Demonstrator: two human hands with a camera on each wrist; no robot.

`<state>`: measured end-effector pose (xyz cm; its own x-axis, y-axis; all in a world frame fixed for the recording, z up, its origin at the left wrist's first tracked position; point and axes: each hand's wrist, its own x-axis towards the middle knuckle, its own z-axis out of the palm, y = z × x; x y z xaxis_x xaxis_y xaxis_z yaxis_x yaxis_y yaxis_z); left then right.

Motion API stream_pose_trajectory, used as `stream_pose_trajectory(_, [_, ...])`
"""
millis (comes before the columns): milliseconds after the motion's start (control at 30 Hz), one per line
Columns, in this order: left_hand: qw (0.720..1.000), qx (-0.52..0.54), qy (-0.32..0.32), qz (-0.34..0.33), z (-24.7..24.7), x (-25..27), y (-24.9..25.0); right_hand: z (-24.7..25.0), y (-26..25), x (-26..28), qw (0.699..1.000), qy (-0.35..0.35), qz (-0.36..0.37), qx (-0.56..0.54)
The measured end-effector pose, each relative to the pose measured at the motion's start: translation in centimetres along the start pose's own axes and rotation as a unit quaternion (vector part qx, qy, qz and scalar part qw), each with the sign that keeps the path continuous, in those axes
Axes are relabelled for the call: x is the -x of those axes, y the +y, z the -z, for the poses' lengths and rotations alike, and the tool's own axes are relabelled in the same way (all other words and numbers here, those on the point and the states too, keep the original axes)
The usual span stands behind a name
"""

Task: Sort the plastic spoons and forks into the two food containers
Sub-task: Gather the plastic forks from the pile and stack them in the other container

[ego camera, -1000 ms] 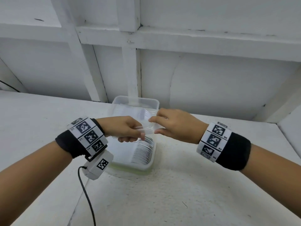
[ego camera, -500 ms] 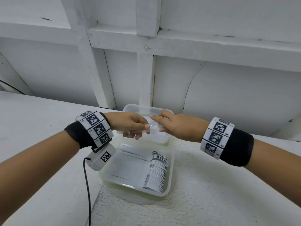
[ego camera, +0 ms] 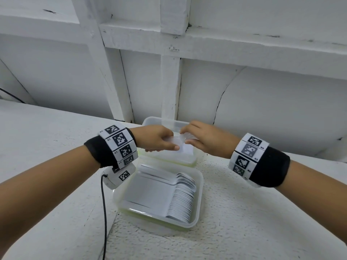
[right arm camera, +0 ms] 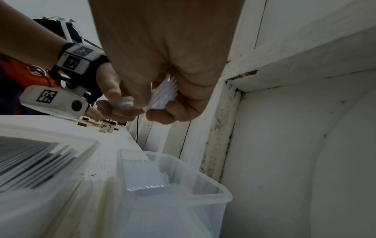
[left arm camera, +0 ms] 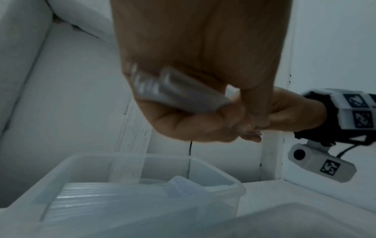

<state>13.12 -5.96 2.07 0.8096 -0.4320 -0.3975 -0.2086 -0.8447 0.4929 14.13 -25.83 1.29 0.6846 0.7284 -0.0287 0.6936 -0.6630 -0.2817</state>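
Both hands hold one bundle of white plastic forks point(ego camera: 178, 142) above the far food container point(ego camera: 150, 121). My left hand point(ego camera: 169, 145) grips the handle end point(left arm camera: 177, 91). My right hand point(ego camera: 185, 137) pinches the tined end point(right arm camera: 165, 93). More forks point(right arm camera: 142, 173) lie stacked inside the far container point(right arm camera: 211, 190). The near food container point(ego camera: 199, 203) holds a neat row of white spoons point(ego camera: 182, 196), bowls to the right.
The two containers stand touching on a white textured table point(ego camera: 244, 222), close to a white panelled wall point(ego camera: 262, 109). A black cable point(ego camera: 104, 212) hangs from the left wrist camera point(ego camera: 118, 175) down the table's left side. Small items point(right arm camera: 105, 125) sit far off on the table.
Both hands have carried the fork bundle away from me, from above the near container's far edge to above the far container. The grips look unchanged.
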Motion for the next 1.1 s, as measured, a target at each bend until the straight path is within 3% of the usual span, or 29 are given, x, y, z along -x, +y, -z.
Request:
stream_pose_trajectory(200, [0.991,-0.117,0.067,-0.018,-0.4,-0.8,-0.3,-0.1,0.7,-0.2,0.999,-0.007,-0.007,-0.035])
stream_pose_trajectory(333, [0.992,-0.101,0.074,-0.011,0.8,-1.6,-1.3,-0.4,1.2,-1.5,0.999,0.019,-0.029,-0.039])
stream_pose_trajectory(567, [0.98,-0.097,0.168,0.032,3.2,-3.7,-5.5,-2.5,3.3,-4.5,0.993,0.017,-0.118,-0.008])
stream_pose_trajectory(767, [0.976,-0.157,0.149,0.035,2.4,-4.9,-6.7,-4.2,4.4,-5.9,0.989,-0.008,-0.129,0.072])
stream_pose_trajectory(933, [0.974,-0.211,0.081,0.022,1.0,-5.8,-6.5,-4.7,4.6,-6.4,0.986,-0.018,-0.127,0.106])
stream_pose_trajectory(1100, [0.972,-0.23,0.053,0.024,0.3,-6.4,-6.4,-5.1,4.2,-7.4,0.989,-0.023,-0.12,0.085])
